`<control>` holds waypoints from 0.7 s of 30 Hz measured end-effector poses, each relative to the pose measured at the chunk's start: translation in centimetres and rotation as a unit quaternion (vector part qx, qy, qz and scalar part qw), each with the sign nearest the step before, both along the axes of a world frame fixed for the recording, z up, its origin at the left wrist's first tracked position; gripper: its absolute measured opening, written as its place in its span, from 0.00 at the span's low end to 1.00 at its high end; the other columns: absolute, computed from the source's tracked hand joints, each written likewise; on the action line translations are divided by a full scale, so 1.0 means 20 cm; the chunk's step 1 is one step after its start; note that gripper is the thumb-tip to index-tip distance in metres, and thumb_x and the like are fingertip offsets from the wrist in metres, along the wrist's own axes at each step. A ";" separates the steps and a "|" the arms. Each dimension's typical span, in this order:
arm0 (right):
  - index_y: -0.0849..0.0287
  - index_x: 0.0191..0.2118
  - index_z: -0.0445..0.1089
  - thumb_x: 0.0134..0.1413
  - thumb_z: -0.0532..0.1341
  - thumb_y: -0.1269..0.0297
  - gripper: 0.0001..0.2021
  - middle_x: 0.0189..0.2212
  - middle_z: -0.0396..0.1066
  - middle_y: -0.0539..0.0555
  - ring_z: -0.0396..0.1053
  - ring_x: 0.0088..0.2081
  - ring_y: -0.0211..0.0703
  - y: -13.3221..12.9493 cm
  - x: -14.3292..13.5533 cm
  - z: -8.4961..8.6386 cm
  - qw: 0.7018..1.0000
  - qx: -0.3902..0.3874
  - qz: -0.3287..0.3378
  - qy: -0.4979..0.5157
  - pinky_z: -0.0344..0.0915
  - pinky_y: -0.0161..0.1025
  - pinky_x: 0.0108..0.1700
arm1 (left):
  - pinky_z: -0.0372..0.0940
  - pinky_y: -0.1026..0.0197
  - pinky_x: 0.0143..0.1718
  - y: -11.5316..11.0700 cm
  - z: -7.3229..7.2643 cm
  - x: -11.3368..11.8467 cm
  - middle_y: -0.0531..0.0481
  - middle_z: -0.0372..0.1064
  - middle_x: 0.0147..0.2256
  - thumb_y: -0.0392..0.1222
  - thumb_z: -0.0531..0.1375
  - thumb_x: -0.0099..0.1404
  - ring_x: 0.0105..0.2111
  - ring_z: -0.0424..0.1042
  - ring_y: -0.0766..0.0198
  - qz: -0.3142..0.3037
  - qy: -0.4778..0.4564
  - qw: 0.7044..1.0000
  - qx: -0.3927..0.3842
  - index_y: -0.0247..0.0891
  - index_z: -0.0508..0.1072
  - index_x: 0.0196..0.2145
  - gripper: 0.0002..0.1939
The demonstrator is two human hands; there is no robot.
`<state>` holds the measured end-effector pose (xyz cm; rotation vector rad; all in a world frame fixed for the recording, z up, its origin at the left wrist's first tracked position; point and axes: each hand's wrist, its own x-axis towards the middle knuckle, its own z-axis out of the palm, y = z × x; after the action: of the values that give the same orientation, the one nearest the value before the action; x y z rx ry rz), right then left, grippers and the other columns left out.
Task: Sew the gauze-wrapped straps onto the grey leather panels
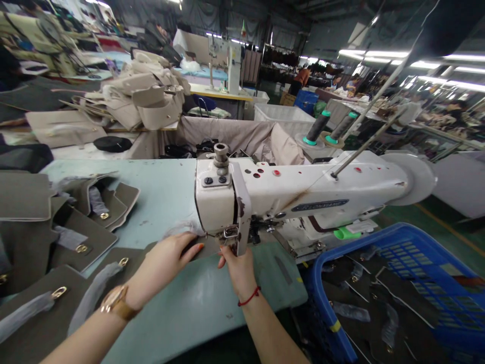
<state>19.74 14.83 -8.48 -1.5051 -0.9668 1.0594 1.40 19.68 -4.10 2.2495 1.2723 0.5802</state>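
A white sewing machine [314, 187] stands across the pale green table [189, 308]. My left hand [166, 265], with a watch on its wrist, lies on a dark grey piece [206, 248] left of the needle area, fingers spread over it. My right hand [237, 265], with a red string bracelet, is just under the machine head, thumb and index pinched together near the presser foot. Whatever is between those fingertips is too small to make out. Clear plastic film [182, 226] shows beyond my left fingers.
Grey panels [85, 237] with plastic-wrapped straps and gold clasps pile up at the left. A blue basket [322, 288] of similar pieces stands right. Beige pieces [151, 101], thread cones [318, 129] and a distant person [302, 77] are behind.
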 end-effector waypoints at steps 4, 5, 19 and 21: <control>0.58 0.13 0.66 0.55 0.59 0.57 0.22 0.12 0.66 0.50 0.69 0.22 0.40 0.00 0.00 0.00 1.000 0.010 0.001 -0.016 0.64 0.34 0.33 | 0.64 0.57 0.41 -0.36 -0.16 0.08 0.46 0.71 0.35 0.49 0.56 0.64 0.39 0.70 0.55 0.069 -0.195 0.974 -0.095 0.41 0.73 0.32 0.11; 0.58 0.13 0.66 0.55 0.59 0.58 0.21 0.12 0.66 0.50 0.70 0.22 0.41 0.00 0.00 0.00 1.000 0.010 -0.003 -0.020 0.64 0.34 0.33 | 0.64 0.59 0.36 -0.41 -0.21 0.13 0.47 0.70 0.32 0.52 0.57 0.63 0.34 0.70 0.58 0.086 -0.258 0.945 -0.183 0.41 0.73 0.32 0.12; 0.58 0.17 0.63 0.58 0.57 0.56 0.20 0.16 0.66 0.50 0.66 0.22 0.39 -0.06 0.03 0.06 0.996 0.037 0.036 -0.071 0.59 0.33 0.30 | 0.60 0.65 0.29 -0.16 -0.23 0.32 0.52 0.65 0.20 0.54 0.70 0.46 0.24 0.61 0.68 0.254 -0.477 0.688 -0.485 0.31 0.77 0.23 0.20; 0.58 0.17 0.63 0.58 0.57 0.55 0.21 0.17 0.66 0.50 0.66 0.23 0.38 -0.09 0.05 0.05 0.997 0.031 0.051 -0.055 0.59 0.33 0.31 | 0.58 0.65 0.26 -0.16 -0.21 0.32 0.54 0.61 0.18 0.56 0.70 0.44 0.22 0.58 0.69 0.252 -0.454 0.714 -0.469 0.31 0.75 0.20 0.22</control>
<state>20.68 13.01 -7.48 -1.4888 -1.1539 1.0159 7.79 16.43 -8.20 0.5748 1.1712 0.8156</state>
